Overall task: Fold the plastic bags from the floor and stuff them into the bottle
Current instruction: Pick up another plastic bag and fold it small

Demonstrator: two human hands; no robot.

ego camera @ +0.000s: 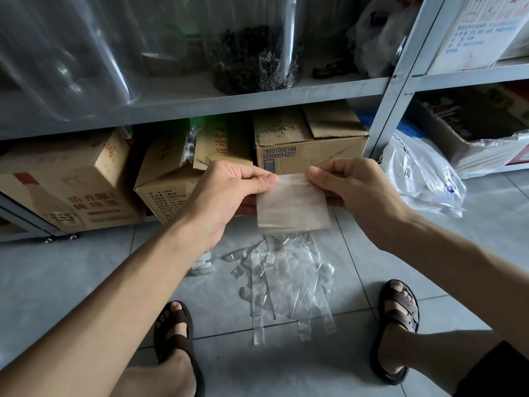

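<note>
A folded, milky clear plastic bag (292,206) hangs as a flat rectangle in the air above the floor. My left hand (229,193) pinches its top left corner between thumb and fingers. My right hand (352,193) pinches its top right corner the same way. Below them a loose pile of clear plastic bags (289,285) lies spread on the grey tiles, with strips trailing toward me. One more small clear bag (203,265) shows beside my left forearm. No bottle for stuffing is plainly identifiable; only blurred clear containers (65,53) stand on the upper shelf.
A metal shelf unit (398,90) fills the background, with cardboard boxes (312,144) on its bottom level and a clear jar of dark dried matter (254,58) above. A crumpled printed plastic bag (420,173) lies on the floor at right. My sandalled feet (177,333) frame the pile.
</note>
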